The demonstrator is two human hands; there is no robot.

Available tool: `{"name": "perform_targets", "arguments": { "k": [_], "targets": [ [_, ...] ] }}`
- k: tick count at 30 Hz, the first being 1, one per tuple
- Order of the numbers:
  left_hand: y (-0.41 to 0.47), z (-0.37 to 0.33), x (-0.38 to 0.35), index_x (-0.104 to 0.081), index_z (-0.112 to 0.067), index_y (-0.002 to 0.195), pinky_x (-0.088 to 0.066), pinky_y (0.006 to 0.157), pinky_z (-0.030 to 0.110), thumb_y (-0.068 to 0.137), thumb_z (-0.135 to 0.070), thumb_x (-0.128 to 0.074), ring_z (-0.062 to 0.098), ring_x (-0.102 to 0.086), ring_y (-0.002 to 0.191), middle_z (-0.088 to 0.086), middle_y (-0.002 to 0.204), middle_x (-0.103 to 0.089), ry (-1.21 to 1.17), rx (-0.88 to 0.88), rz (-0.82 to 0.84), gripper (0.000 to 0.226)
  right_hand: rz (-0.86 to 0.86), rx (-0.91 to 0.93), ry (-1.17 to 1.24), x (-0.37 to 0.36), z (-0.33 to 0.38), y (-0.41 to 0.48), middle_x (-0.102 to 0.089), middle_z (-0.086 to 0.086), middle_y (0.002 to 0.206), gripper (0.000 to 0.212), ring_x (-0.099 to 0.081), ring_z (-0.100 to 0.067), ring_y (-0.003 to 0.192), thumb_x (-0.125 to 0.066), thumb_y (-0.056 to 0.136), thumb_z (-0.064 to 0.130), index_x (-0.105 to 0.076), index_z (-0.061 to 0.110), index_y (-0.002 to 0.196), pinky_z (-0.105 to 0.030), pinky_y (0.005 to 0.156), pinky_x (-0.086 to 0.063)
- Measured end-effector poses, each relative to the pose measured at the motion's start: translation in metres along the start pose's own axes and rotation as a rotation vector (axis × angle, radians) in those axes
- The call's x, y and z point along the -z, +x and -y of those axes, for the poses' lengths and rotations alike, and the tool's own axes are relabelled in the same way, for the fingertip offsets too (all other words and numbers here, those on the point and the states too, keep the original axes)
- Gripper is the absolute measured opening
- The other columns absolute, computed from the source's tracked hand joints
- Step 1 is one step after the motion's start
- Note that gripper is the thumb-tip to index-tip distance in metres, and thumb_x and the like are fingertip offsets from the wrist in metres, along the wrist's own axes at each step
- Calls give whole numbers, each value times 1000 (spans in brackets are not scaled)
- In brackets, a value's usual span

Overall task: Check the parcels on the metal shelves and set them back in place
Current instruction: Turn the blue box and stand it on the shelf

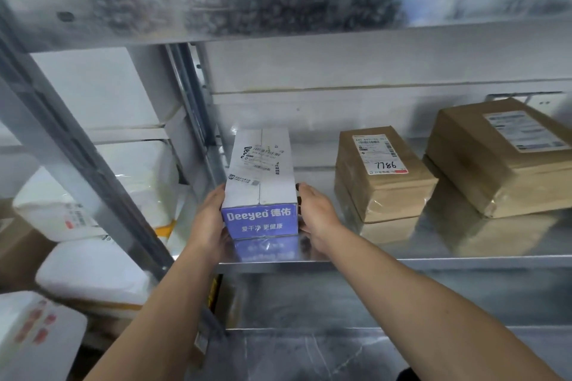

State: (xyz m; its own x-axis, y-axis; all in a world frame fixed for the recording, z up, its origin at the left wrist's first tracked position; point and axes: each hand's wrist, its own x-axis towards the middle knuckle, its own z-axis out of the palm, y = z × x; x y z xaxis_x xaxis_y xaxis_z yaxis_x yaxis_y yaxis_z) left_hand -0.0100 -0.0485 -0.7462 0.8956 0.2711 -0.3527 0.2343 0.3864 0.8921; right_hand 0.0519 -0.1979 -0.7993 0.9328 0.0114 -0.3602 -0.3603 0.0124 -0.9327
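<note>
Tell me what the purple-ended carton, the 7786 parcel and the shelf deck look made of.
White carton with purple end: printed cardboard, flap seam along its top. Brown parcel marked 7786: likely kraft cardboard under shiny clear tape. Grey shelf deck: bare metal, perhaps galvanised steel; it mirrors the boxes.

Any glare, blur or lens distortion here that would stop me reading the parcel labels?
Head view: the glossy metal shelf mirrors the purple-fronted box that the left hand and right hand hold; the near upper beam is blurred and mottled; wide-angle bending slants the shelf upright; 7786 on the brown parcel reads clearly, finer print does not.
</note>
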Motion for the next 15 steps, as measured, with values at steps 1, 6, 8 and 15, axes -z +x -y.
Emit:
{"name": "perform_targets", "arguments": {
  "k": [1,6,8,15],
  "targets": [
    [0,1,-1,-65,-20,105,-44,35,16,108,-26,-46,4,-63,42,-7,56,-70,-4,5,-5,20,-10,14,-4,1,-2,1,-78,-4,97,35,-73,-19,84,-38,110,38,-66,19,101,-32,75,-56],
    [-2,2,-8,-64,-18,109,-44,37,15,107,-23,-46,5,-64,43,-6,59,-71,-35,7,-18,19,-62,27,-19,3,-3,6,-77,-11,99,27,-74,-26,84,-43,107,28,-65,15,101,-31,69,-57],
    [-6,2,-12,-64,-19,102,-43,35,15,108,-22,-44,5,-63,42,-6,57,-70,-36,10,-3,22,-76,12,-2,2,-2,6,-76,-12,99,25,-74,-29,87,-44,106,26,-64,16,97,-34,70,-58],
    [-15,-4,-18,-63,-18,101,-45,36,18,107,-22,-45,9,-65,43,-3,58,-71,-44,22,-12,19,-51,-32,119,-1,0,5,-75,-15,101,25,-75,-35,93,-44,108,32,-61,14,105,-52,83,-62]
  ]
}}
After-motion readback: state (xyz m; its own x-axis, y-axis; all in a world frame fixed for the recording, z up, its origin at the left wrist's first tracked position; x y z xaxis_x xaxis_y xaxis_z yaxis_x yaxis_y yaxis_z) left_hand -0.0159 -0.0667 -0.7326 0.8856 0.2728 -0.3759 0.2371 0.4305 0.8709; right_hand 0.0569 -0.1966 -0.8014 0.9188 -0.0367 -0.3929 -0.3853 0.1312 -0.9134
